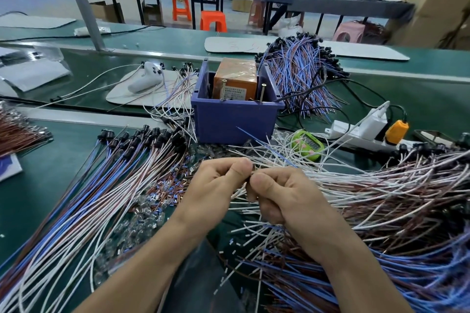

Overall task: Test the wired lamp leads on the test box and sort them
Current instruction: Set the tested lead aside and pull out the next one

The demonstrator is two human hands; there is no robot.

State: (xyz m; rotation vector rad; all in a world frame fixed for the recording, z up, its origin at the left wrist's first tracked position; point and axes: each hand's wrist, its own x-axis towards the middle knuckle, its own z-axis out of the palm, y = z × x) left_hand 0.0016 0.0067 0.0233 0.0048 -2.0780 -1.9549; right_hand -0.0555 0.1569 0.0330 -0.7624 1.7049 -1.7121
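Observation:
My left hand [216, 185] and my right hand [277, 193] meet at mid-table, thumbs nearly touching, and pinch a small lamp lead [250, 175] between them; most of it is hidden by the fingers. Its thin wires fan out beyond the hands toward the blue test box [236, 114], which holds an orange block [235, 79] and two upright screws [262, 93]. A sorted row of leads with black sockets [119, 160] lies to the left. A tangled pile of white, brown and blue leads [381, 198] spreads to the right.
Small loose bulbs and crimp pieces [157, 193] litter the green mat under my left wrist. A green timer [307, 145], a white power strip [366, 129] with an orange plug, a white controller [146, 79] and another lead bundle [300, 71] surround the box.

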